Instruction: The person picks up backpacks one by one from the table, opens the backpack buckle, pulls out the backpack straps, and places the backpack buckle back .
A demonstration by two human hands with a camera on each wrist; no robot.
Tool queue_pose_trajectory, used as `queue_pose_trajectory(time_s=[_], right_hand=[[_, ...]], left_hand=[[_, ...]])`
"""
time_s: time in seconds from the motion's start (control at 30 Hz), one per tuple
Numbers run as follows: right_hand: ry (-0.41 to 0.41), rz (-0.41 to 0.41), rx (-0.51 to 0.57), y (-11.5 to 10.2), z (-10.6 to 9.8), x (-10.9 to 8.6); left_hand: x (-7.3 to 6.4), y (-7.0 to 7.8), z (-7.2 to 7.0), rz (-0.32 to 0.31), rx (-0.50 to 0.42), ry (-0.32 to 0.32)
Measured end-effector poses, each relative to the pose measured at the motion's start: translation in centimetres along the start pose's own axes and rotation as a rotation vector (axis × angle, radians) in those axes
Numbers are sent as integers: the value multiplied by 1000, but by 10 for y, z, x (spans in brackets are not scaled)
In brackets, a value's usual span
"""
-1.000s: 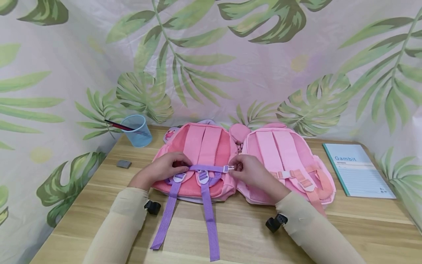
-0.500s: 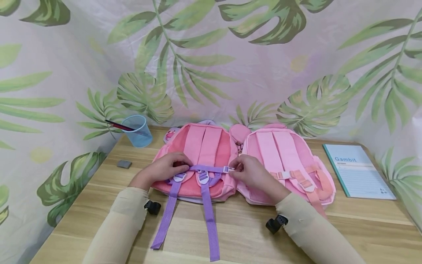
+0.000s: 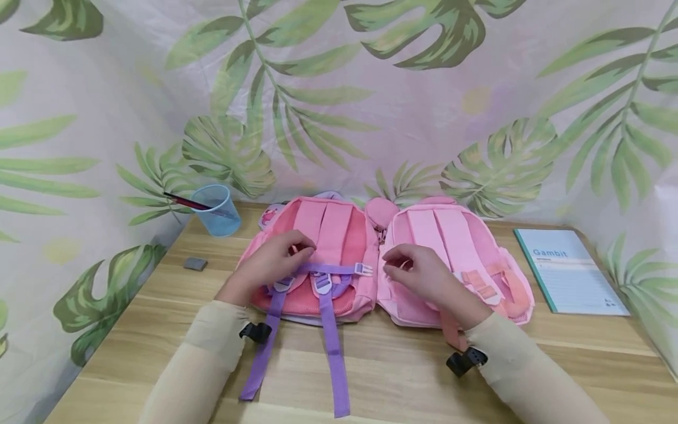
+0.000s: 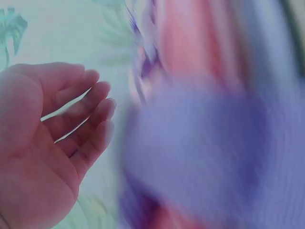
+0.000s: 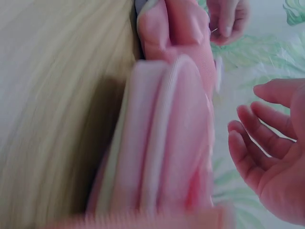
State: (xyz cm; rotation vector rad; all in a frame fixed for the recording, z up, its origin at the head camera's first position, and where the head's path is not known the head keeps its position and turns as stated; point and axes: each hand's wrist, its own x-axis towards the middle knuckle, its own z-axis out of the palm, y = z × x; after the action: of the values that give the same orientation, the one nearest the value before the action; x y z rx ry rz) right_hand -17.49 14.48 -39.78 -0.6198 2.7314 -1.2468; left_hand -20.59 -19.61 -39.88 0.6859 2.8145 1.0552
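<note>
Two pink backpacks lie side by side with their shoulder straps facing up. Across the left backpack (image 3: pixel 357 235) runs a purple strap (image 3: pixel 333 269) with a white buckle (image 3: pixel 363 270) at its right end. Two long purple webbing ends hang from it over the table. Above that backpack my left hand (image 3: pixel 278 256) hovers, fingers loosely bent and holding nothing, as the left wrist view also shows. My right hand (image 3: pixel 418 271) is over the right backpack (image 3: pixel 479 235), its fingers relaxed and nothing between them. It covers part of that backpack's orange strap (image 3: pixel 479 284).
A blue mesh cup (image 3: pixel 217 212) with pens stands at the back left, and a grey eraser (image 3: pixel 195 264) lies before it. On the right is a notebook (image 3: pixel 572 277). A leaf-printed curtain (image 3: pixel 318 118) encloses the wooden table (image 3: pixel 402 371).
Both hands have let go of the purple strap and lifted off it. The right hand has shifted right over the other backpack; the buckle stays lying on the left one.
</note>
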Motion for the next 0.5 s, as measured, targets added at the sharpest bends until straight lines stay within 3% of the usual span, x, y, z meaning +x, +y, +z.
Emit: queue_pose_trajectory(time_s=[0.13, 0.3, 0.5], right_hand=[[23, -30, -51, 10, -20, -15], [56, -17, -126, 27, -44, -33], [40, 57, -159, 44, -69, -53]], left_hand=[[15, 32, 9, 52, -15, 9], [36, 71, 30, 122, -51, -92], [60, 107, 62, 207, 9, -183]])
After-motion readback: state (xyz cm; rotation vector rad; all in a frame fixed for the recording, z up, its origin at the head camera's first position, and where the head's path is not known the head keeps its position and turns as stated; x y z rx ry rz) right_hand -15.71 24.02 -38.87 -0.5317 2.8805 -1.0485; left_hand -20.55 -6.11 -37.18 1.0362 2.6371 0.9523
